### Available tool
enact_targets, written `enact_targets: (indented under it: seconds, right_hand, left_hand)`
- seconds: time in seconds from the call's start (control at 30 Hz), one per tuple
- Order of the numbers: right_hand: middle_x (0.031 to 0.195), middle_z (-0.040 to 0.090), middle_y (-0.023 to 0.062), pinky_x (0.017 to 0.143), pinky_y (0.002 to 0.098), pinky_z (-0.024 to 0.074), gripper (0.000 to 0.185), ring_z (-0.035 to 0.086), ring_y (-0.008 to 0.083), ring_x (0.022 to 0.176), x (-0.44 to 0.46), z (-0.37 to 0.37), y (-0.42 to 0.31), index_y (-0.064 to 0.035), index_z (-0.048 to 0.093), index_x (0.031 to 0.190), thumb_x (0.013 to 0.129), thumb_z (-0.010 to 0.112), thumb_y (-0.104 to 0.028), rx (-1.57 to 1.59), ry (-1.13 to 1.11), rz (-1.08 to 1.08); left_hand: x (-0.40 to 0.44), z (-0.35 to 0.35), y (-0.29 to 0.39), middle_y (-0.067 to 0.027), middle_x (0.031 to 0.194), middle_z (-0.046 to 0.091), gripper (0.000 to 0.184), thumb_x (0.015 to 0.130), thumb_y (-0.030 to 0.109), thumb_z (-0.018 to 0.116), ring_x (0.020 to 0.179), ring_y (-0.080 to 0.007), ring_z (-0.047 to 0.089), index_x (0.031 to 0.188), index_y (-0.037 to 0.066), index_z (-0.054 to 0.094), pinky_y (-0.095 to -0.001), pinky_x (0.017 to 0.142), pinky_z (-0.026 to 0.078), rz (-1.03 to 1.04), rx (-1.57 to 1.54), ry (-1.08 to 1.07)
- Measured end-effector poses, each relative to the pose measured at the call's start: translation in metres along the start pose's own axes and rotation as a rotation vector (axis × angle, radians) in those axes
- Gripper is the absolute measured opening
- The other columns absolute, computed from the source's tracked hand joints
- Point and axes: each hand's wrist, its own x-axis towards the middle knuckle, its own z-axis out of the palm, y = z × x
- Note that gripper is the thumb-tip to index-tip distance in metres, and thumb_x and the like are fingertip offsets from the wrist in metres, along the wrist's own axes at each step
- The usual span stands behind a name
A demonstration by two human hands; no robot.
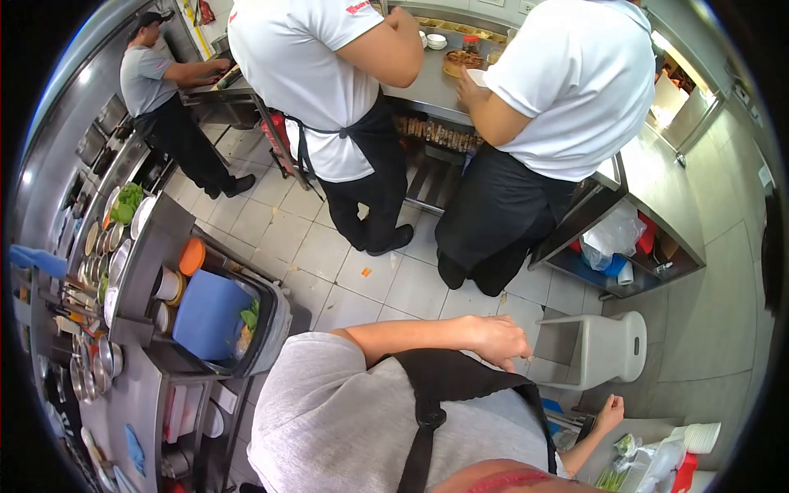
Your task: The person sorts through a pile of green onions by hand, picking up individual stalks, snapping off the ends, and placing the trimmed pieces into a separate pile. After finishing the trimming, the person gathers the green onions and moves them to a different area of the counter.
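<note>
My left hand (497,338) is held out in front of my grey shirt, above the tiled floor, with its fingers curled together; whatever it may hold is hidden. Lower right, my right hand (610,412) has its fingertips pressed together, and nothing can be made out between them. It is beside a counter (649,429) bearing green vegetables (611,476), clear plastic bags (662,465) and a stack of white containers (701,437). A black apron (456,374) crosses my grey shirt.
Two people in white shirts (308,82) (575,90) stand at a steel counter (431,92); another person (152,86) works at the far left. A white stool (629,347) is beyond my hands. A blue container (209,316) rests on a lined bin (275,324) at left.
</note>
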Motion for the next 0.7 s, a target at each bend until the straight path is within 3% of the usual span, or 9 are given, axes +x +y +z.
enact_targets:
  seconds: [0.17,0.37,0.47,0.57,0.7]
  right_hand:
    - [0.056,0.046,0.0054,0.052,0.0312,0.0372,0.025,0.039,0.0130,0.053,0.002,0.002,0.007,-0.0003,0.049,0.069,0.082,0.055,-0.020,0.025,0.014,-0.006]
    - [0.059,0.048,0.0106,0.053,0.0329,0.0380,0.025,0.041,0.0163,0.053,0.006,0.009,0.030,0.0004,0.050,0.072,0.083,0.055,-0.022,0.040,-0.035,0.000]
    - [0.057,0.045,0.0093,0.052,0.0333,0.0369,0.027,0.039,0.0178,0.053,0.009,0.010,0.037,0.0002,0.049,0.072,0.084,0.053,-0.023,-0.045,0.020,-0.118]
    - [0.057,0.044,0.0093,0.052,0.0341,0.0367,0.028,0.039,0.0196,0.053,0.009,0.012,0.036,0.0001,0.048,0.071,0.085,0.052,-0.024,-0.006,0.011,-0.133]
    - [0.058,0.044,0.0103,0.053,0.0354,0.0367,0.028,0.039,0.0197,0.053,0.007,0.007,0.024,0.0012,0.047,0.071,0.084,0.052,-0.023,-0.024,0.001,-0.057]
  left_hand:
    - [0.001,-0.004,0.002,-0.0139,0.088,0.059,0.033,0.075,0.028,0.063,0.088,-0.0309,0.057,0.096,0.003,0.055,-0.0443,0.077,0.040,0.005,-0.006,-0.018]
    - [0.002,-0.003,-0.004,-0.0139,0.086,0.059,0.034,0.075,0.028,0.063,0.086,-0.0314,0.057,0.096,0.002,0.055,-0.0427,0.076,0.041,0.015,-0.018,0.038]
    - [-0.005,-0.019,-0.015,-0.0166,0.095,0.057,0.036,0.074,0.029,0.064,0.084,-0.0333,0.058,0.094,0.001,0.055,-0.0425,0.073,0.045,-0.119,0.076,-0.006]
    - [-0.029,-0.052,-0.032,-0.0237,0.121,0.043,0.039,0.072,0.032,0.064,0.082,-0.0369,0.059,0.089,-0.002,0.058,-0.0413,0.072,0.049,-0.310,0.223,0.173]
    - [-0.064,-0.098,-0.047,-0.0320,0.131,0.027,0.038,0.074,0.031,0.064,0.088,-0.0382,0.057,0.088,-0.003,0.054,-0.0407,0.076,0.048,-0.563,0.361,0.428]
